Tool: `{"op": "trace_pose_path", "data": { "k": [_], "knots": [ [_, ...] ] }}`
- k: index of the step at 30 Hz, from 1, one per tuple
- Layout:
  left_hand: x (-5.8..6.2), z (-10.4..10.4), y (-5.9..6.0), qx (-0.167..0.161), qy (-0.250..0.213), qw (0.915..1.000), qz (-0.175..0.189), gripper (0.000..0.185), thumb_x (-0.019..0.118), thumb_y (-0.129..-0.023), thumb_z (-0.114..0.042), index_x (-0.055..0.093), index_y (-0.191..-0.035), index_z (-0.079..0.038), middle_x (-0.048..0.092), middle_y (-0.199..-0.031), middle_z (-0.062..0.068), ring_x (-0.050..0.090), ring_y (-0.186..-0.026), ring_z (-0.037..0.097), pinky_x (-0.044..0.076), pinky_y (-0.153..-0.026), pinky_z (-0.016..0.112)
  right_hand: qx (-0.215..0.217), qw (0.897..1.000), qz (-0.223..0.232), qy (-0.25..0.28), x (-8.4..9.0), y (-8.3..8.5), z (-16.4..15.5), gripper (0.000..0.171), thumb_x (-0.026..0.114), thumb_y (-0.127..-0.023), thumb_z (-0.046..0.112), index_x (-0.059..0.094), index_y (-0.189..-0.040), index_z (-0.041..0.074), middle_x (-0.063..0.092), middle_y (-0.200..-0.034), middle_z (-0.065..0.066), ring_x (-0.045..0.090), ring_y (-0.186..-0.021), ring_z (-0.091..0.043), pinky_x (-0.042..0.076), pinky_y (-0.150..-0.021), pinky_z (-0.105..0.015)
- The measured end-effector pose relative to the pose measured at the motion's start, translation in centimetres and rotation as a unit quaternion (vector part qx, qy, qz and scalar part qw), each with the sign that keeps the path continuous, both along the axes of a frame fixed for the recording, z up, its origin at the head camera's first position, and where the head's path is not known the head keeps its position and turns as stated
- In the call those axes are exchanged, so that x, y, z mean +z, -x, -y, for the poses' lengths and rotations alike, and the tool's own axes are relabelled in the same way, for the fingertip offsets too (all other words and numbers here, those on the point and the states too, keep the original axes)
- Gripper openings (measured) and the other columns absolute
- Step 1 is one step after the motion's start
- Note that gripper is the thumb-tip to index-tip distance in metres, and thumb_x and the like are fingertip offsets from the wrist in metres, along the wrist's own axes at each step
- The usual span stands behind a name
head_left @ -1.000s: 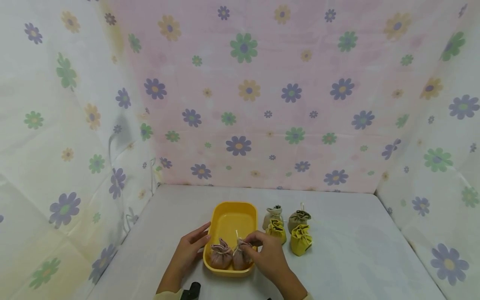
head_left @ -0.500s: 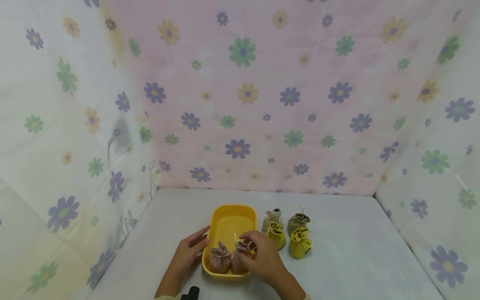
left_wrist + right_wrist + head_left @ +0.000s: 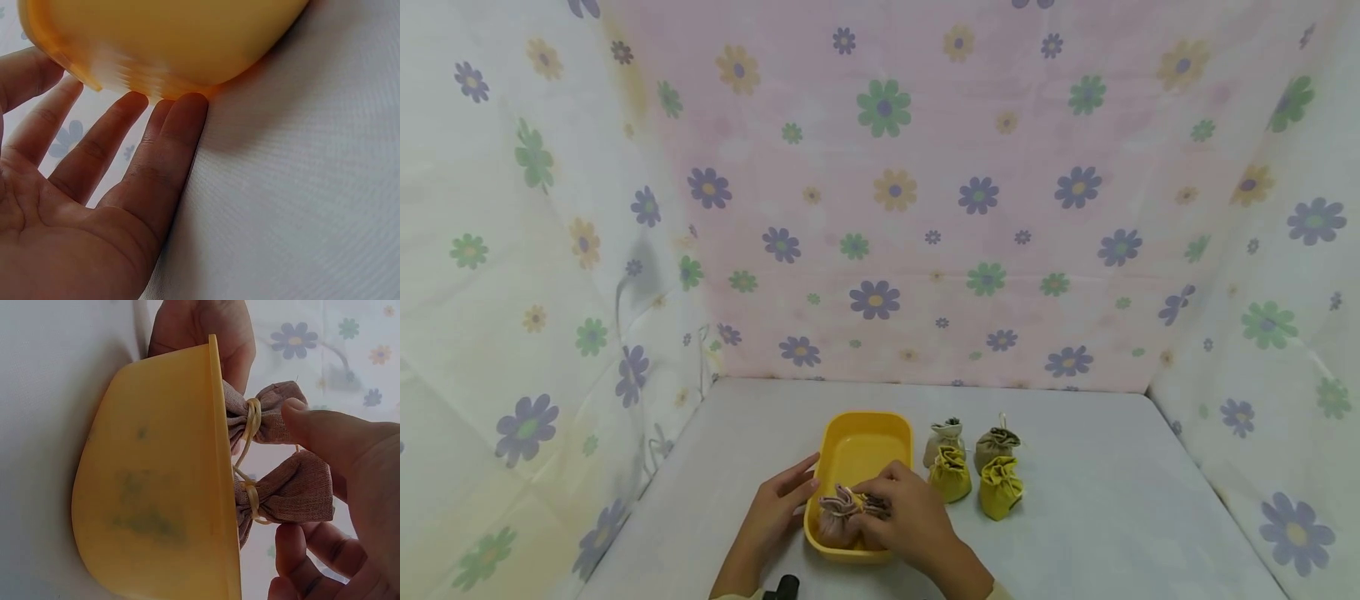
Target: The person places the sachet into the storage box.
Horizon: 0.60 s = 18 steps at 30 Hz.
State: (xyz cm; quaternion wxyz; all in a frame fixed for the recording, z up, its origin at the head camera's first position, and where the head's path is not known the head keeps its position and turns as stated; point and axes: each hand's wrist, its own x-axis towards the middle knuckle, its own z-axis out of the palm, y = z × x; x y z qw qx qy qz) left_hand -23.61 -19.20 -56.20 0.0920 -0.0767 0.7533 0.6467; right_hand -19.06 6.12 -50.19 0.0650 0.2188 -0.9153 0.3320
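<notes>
Inside a yellow plastic tub (image 3: pixel 861 454) stand two pinkish-brown drawstring pouches, side by side at its near end. My left hand (image 3: pixel 772 504) touches the tub's left outer wall, its fingers nearly straight; in the left wrist view the fingertips (image 3: pixel 187 109) lie against the tub. My right hand (image 3: pixel 917 518) reaches over the near right rim. In the right wrist view its thumb rests on the top of one pouch (image 3: pixel 278 415) and its fingers on the top of the other pouch (image 3: pixel 300 490), both tops between them. The right pouch's body is mostly hidden behind this hand.
Right of the tub stand two yellow-green pouches, the left one (image 3: pixel 950 479) and the right one (image 3: pixel 1000 492). Behind them are a beige pouch (image 3: pixel 945 437) and an olive pouch (image 3: pixel 997 444). Flowered cloth walls (image 3: pixel 880 208) surround the white table (image 3: pixel 1112 500).
My right hand has moved left over the tub, from the right pouch to both pouch tops. The right pouch's top has shifted toward the left one. The left hand stays at the tub.
</notes>
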Motion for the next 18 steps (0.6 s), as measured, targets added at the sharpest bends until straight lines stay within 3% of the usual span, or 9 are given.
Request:
{"op": "trace_pose_path", "data": {
  "k": [5,12,14,18],
  "knots": [
    [-0.1,0.0,0.0,0.000,0.000,1.0000,-0.002,0.057,0.077,-0.093,-0.043,0.061,-0.146,-0.027,0.054,-0.152,0.023,0.070,-0.115,0.026,0.064,-0.086,0.042,-0.011,1.000,0.019,0.004,0.0,-0.1,-0.2,0.036,0.083,-0.086,0.045,0.076,-0.121,0.037,0.059,-0.102,0.016,0.050,-0.081,0.002,0.046,-0.066,-0.018],
    [0.0,0.1,0.0,0.008,0.000,1.0000,-0.003,0.057,0.078,-0.092,-0.043,0.063,-0.144,-0.028,0.055,-0.151,0.021,0.069,-0.116,0.027,0.064,-0.085,0.042,-0.025,0.996,0.058,0.065,0.3,-0.3,-1.7,0.045,0.080,-0.088,0.050,0.069,-0.130,0.037,0.064,-0.113,0.006,0.061,-0.092,-0.008,0.052,-0.070,-0.022],
    [0.0,0.1,0.1,0.008,0.000,1.0000,-0.001,0.056,0.078,-0.092,-0.042,0.063,-0.144,-0.028,0.056,-0.151,0.021,0.069,-0.116,0.026,0.064,-0.085,0.041,-0.034,0.995,0.052,0.078,0.2,-0.3,-2.3,0.045,0.080,-0.088,0.050,0.069,-0.129,0.037,0.065,-0.114,0.005,0.063,-0.094,-0.013,0.054,-0.072,-0.024],
    [-0.1,0.0,0.0,0.007,-0.001,1.0000,0.002,0.057,0.078,-0.092,-0.042,0.062,-0.145,-0.027,0.055,-0.151,0.022,0.070,-0.113,0.025,0.064,-0.085,0.041,-0.073,0.993,-0.003,0.091,-0.2,-0.5,-3.7,0.041,0.084,-0.086,0.042,0.069,-0.123,0.036,0.065,-0.113,0.009,0.064,-0.097,-0.016,0.056,-0.076,-0.028]
  ]
}}
